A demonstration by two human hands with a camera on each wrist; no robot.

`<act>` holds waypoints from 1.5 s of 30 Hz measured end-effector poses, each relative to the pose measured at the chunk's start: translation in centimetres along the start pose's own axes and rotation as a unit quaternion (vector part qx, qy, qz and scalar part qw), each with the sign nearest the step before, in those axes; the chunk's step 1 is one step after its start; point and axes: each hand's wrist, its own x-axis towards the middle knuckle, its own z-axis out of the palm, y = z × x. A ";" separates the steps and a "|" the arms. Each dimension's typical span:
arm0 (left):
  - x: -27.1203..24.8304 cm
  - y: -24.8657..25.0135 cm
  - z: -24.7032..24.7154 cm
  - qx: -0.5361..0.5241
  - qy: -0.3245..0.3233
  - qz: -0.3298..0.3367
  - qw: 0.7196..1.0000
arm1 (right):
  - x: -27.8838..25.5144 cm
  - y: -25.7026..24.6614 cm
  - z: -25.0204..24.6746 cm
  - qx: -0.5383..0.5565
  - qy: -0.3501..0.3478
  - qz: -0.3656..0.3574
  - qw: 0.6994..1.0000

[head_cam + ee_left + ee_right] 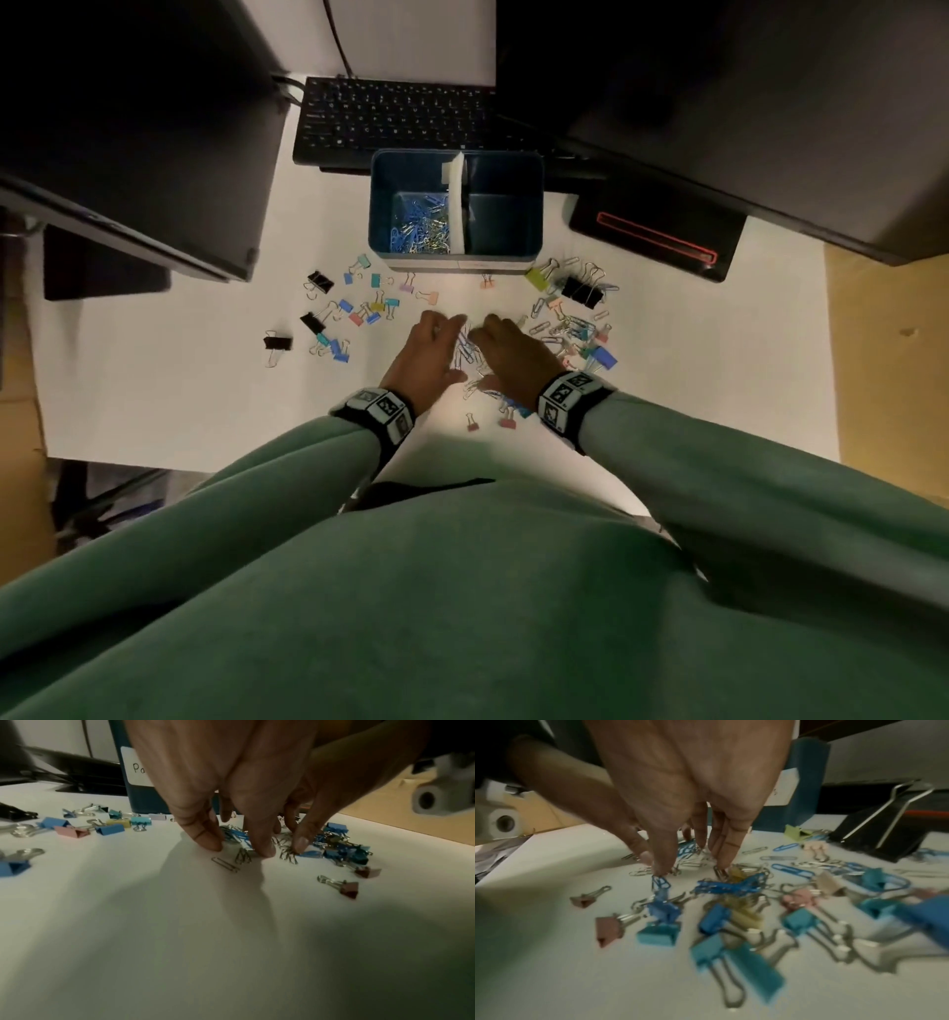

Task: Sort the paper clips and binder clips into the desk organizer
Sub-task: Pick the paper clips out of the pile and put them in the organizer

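Observation:
The blue desk organizer (380,205) stands beyond my hands. A white divider (456,205) splits it, and paper clips (418,226) lie in its left compartment. Between my hands is a loose heap of blue and silver paper clips (466,348). My left hand (447,329) points down with straight fingers, fingertips (262,847) on the table beside the paper clips (241,857). My right hand (657,866) also reaches down, thumb and forefinger pinching blue paper clips (660,883). Coloured binder clips (354,311) lie scattered to the left, and more binder clips (659,933) to the right.
A black keyboard (395,121) lies behind the organizer. Dark monitors (154,144) overhang both sides. A black device with a red outline (657,236) sits at the right. Large black binder clips (583,290) lie right of the organizer. Two pink binder clips (490,422) lie near my wrists.

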 end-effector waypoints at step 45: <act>-1.8 -3.8 -6.6 0.010 -0.081 0.057 0.995 | -1.9 -1.7 1.1 0.043 0.013 0.066 0.997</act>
